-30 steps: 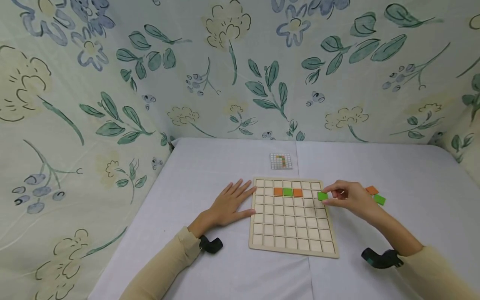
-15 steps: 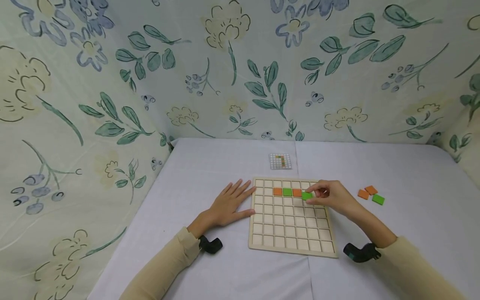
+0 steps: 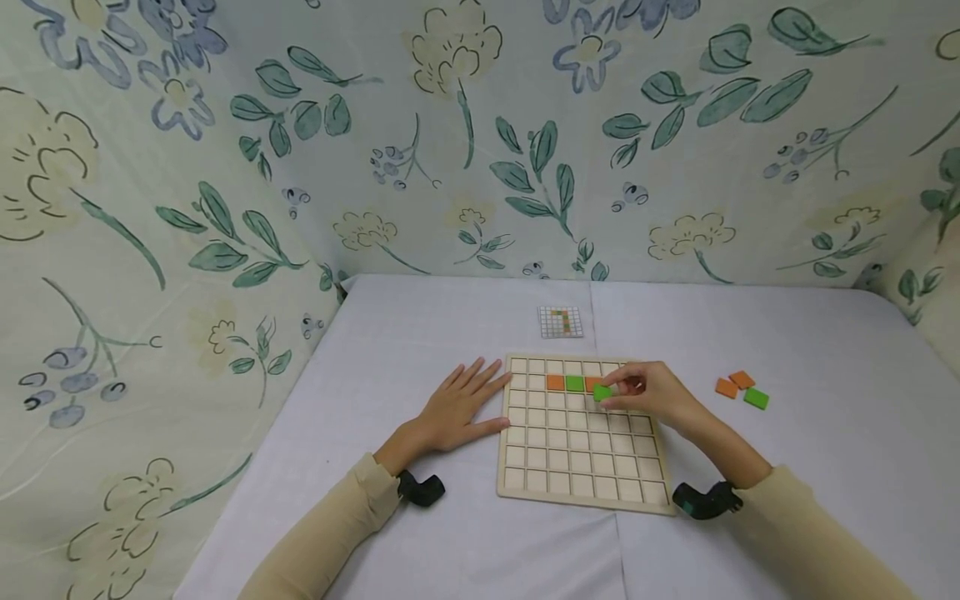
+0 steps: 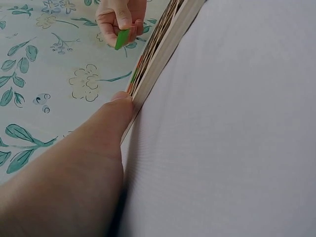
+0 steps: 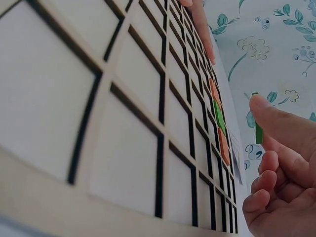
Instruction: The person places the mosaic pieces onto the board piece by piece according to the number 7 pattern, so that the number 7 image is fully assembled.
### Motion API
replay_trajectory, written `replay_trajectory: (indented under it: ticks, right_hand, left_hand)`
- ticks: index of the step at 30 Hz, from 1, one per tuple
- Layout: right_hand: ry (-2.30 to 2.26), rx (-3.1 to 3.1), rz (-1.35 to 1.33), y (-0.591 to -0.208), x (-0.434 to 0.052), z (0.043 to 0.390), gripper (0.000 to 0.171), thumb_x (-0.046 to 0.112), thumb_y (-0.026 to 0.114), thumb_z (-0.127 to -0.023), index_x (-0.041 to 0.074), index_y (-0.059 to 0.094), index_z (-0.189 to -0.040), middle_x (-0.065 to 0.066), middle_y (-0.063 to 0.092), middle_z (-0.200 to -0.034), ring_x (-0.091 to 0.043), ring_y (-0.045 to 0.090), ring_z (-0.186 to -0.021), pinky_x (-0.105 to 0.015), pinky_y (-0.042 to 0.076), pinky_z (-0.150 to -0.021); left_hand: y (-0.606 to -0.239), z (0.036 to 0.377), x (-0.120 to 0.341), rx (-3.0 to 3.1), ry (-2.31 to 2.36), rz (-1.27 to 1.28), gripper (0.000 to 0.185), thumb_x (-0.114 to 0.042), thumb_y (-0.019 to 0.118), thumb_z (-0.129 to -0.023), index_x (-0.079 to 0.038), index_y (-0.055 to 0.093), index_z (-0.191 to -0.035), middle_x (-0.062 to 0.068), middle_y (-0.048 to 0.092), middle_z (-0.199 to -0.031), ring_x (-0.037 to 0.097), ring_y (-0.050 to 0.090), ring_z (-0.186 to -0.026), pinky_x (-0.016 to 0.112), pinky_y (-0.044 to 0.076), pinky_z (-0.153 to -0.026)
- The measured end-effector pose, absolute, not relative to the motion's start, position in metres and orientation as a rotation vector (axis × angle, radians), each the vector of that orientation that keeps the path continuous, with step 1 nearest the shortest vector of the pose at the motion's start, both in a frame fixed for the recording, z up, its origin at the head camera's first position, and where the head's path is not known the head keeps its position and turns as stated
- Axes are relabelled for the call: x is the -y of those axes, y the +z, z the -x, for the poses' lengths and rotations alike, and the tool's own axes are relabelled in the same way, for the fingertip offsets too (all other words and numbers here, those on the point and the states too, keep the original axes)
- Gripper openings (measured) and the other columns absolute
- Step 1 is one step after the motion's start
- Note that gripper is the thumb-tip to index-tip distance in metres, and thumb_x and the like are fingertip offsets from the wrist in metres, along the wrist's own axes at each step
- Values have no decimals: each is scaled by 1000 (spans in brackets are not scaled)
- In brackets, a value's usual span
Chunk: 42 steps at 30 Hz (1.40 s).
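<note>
A wooden grid board (image 3: 577, 467) lies on the white table. Its second row holds an orange tile (image 3: 556, 382), a green tile (image 3: 575, 383) and another orange tile (image 3: 593, 383). My right hand (image 3: 613, 392) pinches a green tile (image 3: 602, 392) just above the board, below and right of that last orange tile. In the right wrist view the green tile (image 5: 258, 129) sits at my fingertip, off the board surface (image 5: 133, 163). My left hand (image 3: 465, 404) lies flat on the table, fingers touching the board's left edge (image 4: 158, 54).
Two orange tiles (image 3: 733, 384) and one green tile (image 3: 756, 398) lie loose on the table to the right of the board. A small pattern card (image 3: 561, 322) lies behind the board. Flowered cloth walls close in the back and both sides.
My right hand has carried the green tile leftward from the board's right edge to a spot over the board beside the third tile. The left hand has stayed put.
</note>
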State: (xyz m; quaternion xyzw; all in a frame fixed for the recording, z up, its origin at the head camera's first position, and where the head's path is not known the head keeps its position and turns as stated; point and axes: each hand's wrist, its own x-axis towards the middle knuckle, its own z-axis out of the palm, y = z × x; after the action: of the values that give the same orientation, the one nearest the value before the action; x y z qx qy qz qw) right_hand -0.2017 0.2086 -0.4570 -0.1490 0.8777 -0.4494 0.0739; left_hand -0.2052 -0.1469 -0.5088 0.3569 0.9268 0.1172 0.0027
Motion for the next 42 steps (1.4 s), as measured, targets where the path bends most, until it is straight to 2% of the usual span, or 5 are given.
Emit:
replay_trajectory:
  ticks: [11, 30, 42]
  right_hand:
    - [-1370, -2618, 413, -465, -203, 203, 32, 13, 87, -78, -4, 73, -102, -4, 51, -75, -18, 47, -72, -24, 39, -59]
    - [-1377, -2609, 395, -472, -199, 204, 29, 4, 87, -75, -7, 73, -98, -3, 52, -69, -14, 44, -62, -22, 38, -54]
    - [-1331, -2657, 409, -479, -199, 206, 30, 8, 89, -73, -3, 74, -96, -2, 52, -68, -15, 44, -61, -24, 37, -54]
  left_hand:
    - [-507, 205, 147, -2911, 348, -1133, 78, -66, 35, -100, -22, 16, -162, 4, 10, -167, 31, 5, -152, 52, 5, -120]
    - [-508, 205, 147, -2917, 350, -1140, 78, -67, 33, -100, -21, 17, -162, 5, 11, -167, 31, 6, -152, 52, 7, -120]
    - [-507, 204, 147, -2915, 372, -1154, 76, -62, 38, -101, -19, 19, -161, 7, 13, -166, 33, 8, -152, 54, 8, -119]
